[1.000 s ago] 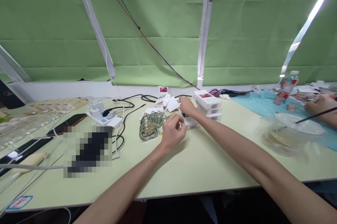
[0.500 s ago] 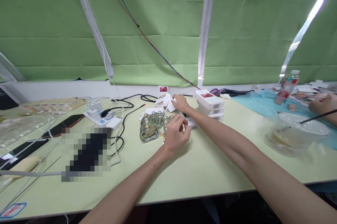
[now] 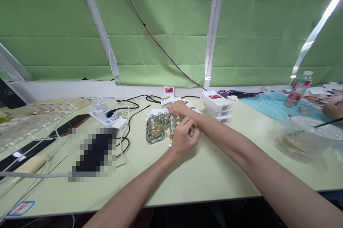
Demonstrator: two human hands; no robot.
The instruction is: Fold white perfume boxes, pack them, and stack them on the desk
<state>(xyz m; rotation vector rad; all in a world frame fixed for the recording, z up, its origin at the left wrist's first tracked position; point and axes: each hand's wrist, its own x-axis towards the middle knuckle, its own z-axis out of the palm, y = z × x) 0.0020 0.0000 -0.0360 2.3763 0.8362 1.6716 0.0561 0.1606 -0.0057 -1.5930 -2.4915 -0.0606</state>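
My left hand (image 3: 184, 138) is just right of several glass bottles with gold-coloured tops (image 3: 155, 131). Its fingers are curled in towards the thumb, and whatever they hold, if anything, is hidden. Behind the bottles, my right hand (image 3: 179, 108) reaches across to the left. Its fingers lie stretched out over white cardboard pieces (image 3: 167, 100), some with printed pictures. To the right of my hands stands a stack of white boxes (image 3: 217, 103), the top one bearing a red picture. My right forearm passes in front of the lowest boxes.
On the left are a power strip (image 3: 107, 120), tangled cables and dark phones (image 3: 71, 125). At the right lie a clear plastic tub (image 3: 294, 145) and a blue plastic sheet (image 3: 265, 103) with a bottle (image 3: 298, 90). Another person's hand (image 3: 333, 108) shows at the far right edge.
My right hand has moved slightly left and down, off the raised white piece, and now lies flatter over the cardboard. My left hand stays curled beside the bottles. The view has shifted slightly.
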